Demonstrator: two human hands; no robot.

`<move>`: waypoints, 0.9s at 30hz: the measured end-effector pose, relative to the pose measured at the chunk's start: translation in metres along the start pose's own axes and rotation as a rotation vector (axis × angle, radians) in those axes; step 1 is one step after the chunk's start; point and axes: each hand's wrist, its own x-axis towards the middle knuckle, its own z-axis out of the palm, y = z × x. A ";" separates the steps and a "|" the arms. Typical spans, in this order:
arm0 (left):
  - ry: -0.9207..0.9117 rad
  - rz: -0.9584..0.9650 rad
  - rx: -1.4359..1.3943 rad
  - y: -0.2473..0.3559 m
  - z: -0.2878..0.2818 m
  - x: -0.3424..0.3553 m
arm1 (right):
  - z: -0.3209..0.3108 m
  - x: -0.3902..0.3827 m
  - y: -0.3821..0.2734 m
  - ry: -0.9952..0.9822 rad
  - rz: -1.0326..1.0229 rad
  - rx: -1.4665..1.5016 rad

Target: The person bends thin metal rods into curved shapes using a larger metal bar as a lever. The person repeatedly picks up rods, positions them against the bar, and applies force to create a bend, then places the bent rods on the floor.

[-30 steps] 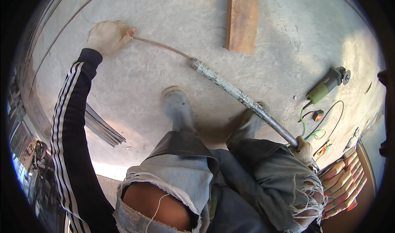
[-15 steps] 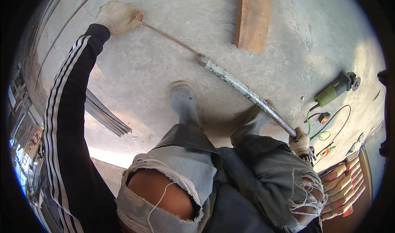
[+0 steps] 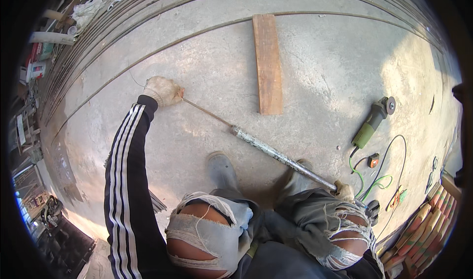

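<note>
My left hand (image 3: 164,90), in an off-white knitted glove, is closed on the far left end of a thin brownish metal rod (image 3: 207,113). The rod runs into the open end of a worn silver pipe (image 3: 281,156), which slants down to the right in front of my boots. Around the pipe's near right end my right hand (image 3: 344,191) is closed, also gloved and partly hidden behind my right knee. How far the rod reaches inside the pipe is hidden.
A wooden plank (image 3: 269,67) lies ahead on the concrete floor. To the right are a green angle grinder (image 3: 370,124), its cord, a tape measure (image 3: 373,160) and stacked painted wood pieces (image 3: 419,232). Long steel bars (image 3: 162,51) curve across the far side; grey bars (image 3: 157,203) lie beside my left arm.
The view has tilted up, showing more of the far floor and long bars. Both hands still grip the rod and pipe, with the rod still in the pipe's end.
</note>
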 end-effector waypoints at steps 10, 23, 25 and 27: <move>0.095 -0.531 -0.293 -0.084 0.025 -0.123 | 0.004 -0.083 0.055 0.082 0.219 -0.074; 0.670 -0.370 -0.649 0.090 0.076 -0.137 | 0.048 -0.071 0.056 0.049 0.136 0.023; 0.975 -0.017 -0.630 0.136 0.032 -0.126 | 0.041 -0.071 0.050 0.045 0.149 0.018; 1.150 0.423 -0.673 0.189 -0.017 -0.112 | 0.033 -0.071 0.044 0.053 0.162 0.014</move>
